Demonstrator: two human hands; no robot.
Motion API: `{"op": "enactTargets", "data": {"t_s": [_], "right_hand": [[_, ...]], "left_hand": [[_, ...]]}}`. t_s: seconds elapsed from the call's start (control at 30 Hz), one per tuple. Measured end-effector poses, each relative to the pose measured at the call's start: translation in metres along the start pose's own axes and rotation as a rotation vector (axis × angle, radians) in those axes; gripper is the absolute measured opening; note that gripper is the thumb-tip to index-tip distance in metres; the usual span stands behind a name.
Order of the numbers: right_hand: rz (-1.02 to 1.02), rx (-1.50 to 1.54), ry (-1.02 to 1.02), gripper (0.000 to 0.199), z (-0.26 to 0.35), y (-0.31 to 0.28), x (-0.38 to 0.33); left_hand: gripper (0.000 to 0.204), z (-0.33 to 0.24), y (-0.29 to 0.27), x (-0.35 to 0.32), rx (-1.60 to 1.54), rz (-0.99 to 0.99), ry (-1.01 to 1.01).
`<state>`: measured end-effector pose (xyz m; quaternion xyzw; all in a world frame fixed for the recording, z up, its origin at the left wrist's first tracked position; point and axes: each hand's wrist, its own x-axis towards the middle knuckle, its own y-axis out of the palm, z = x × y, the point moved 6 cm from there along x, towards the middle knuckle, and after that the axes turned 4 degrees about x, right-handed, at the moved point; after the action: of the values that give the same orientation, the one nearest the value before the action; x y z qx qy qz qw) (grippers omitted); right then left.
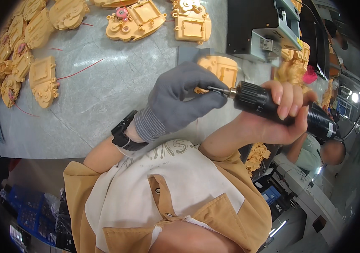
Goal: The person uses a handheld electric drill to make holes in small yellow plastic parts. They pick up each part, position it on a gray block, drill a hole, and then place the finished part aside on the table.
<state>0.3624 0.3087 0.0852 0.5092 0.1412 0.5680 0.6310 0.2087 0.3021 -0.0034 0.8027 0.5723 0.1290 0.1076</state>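
Observation:
My right hand (283,111) is bare and wrapped round a black electric screwdriver (253,98), held nearly level with its tip toward the left. My left hand (180,99), in a grey knitted glove, pinches the metal bit (222,90) between thumb and forefinger. Whether a small screw also sits between those fingertips is hidden. Just beyond the bit, a yellow plastic housing (226,67) lies at a grey block (186,55), partly covered by my left hand and the tool.
Several yellow housings (38,27) crowd the far left, some with red wires. One more housing (43,82) lies nearer on the grey table (99,92). A black and grey machine (268,33) stands at the far right. Another person (310,154) sits to the right.

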Motion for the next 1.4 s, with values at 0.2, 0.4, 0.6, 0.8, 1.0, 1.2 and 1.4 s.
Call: {"op": "enactTargets", "data": {"t_s": [0.2,0.4,0.6,0.8,1.0,1.2,1.4], "right_hand": [[0.020,0.027,0.001,0.035,0.009,0.008,-0.004],[0.095,-0.031,-0.084,0.036,0.029,0.015,-0.008],[0.187,-0.273,-0.034,0.034,0.023,0.034,-0.012],[0.181,-0.311,-0.100,0.035,0.036,0.036,-0.015],[0.194,-0.293,-0.172,0.034,0.024,0.048,-0.023],[0.222,-0.408,-0.258,0.036,0.027,0.052,-0.028],[0.247,-0.415,-0.216,0.038,0.028,0.056,-0.028]], "left_hand": [[0.024,0.001,0.008,-0.015,-0.169,-0.051,-0.179],[0.022,-0.036,0.006,-0.005,0.592,-0.061,0.301],[0.024,-0.059,0.014,-0.007,0.984,-0.025,0.466],[0.015,-0.037,0.004,-0.009,0.512,-0.117,0.192],[0.028,0.011,0.026,-0.012,-0.724,-0.096,-0.376],[0.030,0.012,0.051,-0.018,-1.225,-0.047,-0.525],[0.028,0.016,0.048,-0.019,-1.298,-0.084,-0.501]]}}
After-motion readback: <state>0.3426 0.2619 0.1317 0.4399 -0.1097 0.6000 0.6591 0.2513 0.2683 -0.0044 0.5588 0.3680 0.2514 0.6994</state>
